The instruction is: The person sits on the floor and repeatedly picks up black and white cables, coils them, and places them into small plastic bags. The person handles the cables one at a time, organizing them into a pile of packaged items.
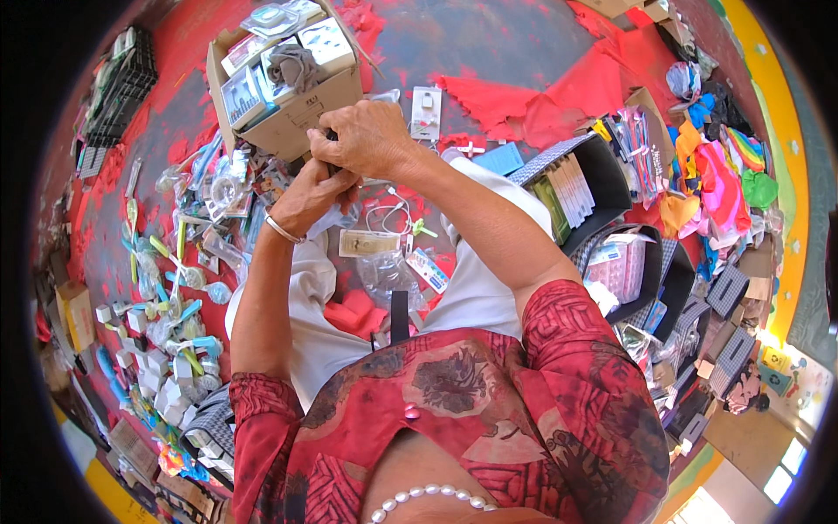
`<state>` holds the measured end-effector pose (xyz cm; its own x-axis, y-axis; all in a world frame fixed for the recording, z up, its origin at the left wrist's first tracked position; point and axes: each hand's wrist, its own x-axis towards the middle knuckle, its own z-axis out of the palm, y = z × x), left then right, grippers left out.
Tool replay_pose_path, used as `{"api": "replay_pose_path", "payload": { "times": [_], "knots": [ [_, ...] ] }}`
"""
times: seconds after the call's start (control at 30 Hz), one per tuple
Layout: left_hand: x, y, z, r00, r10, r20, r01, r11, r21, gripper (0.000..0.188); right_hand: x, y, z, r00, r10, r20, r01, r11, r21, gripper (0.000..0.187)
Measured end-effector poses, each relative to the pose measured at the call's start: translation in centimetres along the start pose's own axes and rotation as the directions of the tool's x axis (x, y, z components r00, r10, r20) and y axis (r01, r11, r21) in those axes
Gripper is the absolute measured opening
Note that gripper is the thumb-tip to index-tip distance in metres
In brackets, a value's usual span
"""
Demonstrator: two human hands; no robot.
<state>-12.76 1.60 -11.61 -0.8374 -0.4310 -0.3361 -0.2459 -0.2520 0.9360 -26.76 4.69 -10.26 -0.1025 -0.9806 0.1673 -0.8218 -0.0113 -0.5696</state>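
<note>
My right hand point(368, 140) and my left hand point(305, 199) meet in front of me, the right one above the left. Both have their fingers curled in. Something small and dark shows between them, but I cannot make out what it is. Just beyond them stands an open cardboard box point(301, 112), filled with packaged goods and a grey-brown fabric flower point(293, 68). Below the hands, between my knees, lie a white cable point(390, 210), a beige packet point(368, 244) and clear plastic wrapping point(384, 278).
Small white boxes point(161, 375) and plastic-wrapped items point(188, 275) lie spread at left. Checked boxes point(580, 188) with booklets stand at right, near colourful fabric pieces point(720, 175). A black crate point(122, 87) is far left. Torn red sheeting point(559, 100) covers part of the floor.
</note>
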Motion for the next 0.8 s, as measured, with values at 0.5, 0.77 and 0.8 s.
{"api": "replay_pose_path", "payload": {
  "times": [0.5, 0.77, 0.8],
  "knots": [
    [0.0, -0.2, -0.5, 0.998, -0.05, 0.042, 0.046, 0.995, 0.088, 0.035, 0.5, -0.1, 0.2, 0.997, 0.037, 0.063, -0.043, 0.994, 0.099, 0.032],
    [-0.6, 0.1, -0.4, 0.999, 0.041, 0.014, -0.036, 0.971, -0.238, 0.028, 0.9, -0.1, -0.3, 0.993, 0.072, 0.092, -0.094, 0.96, 0.262, 0.032],
    [-0.8, 0.1, -0.6, 0.998, 0.042, 0.054, -0.019, 0.929, -0.371, 0.027, 1.0, -0.1, -0.4, 0.991, 0.081, 0.104, -0.109, 0.947, 0.302, 0.032]
  ]
}}
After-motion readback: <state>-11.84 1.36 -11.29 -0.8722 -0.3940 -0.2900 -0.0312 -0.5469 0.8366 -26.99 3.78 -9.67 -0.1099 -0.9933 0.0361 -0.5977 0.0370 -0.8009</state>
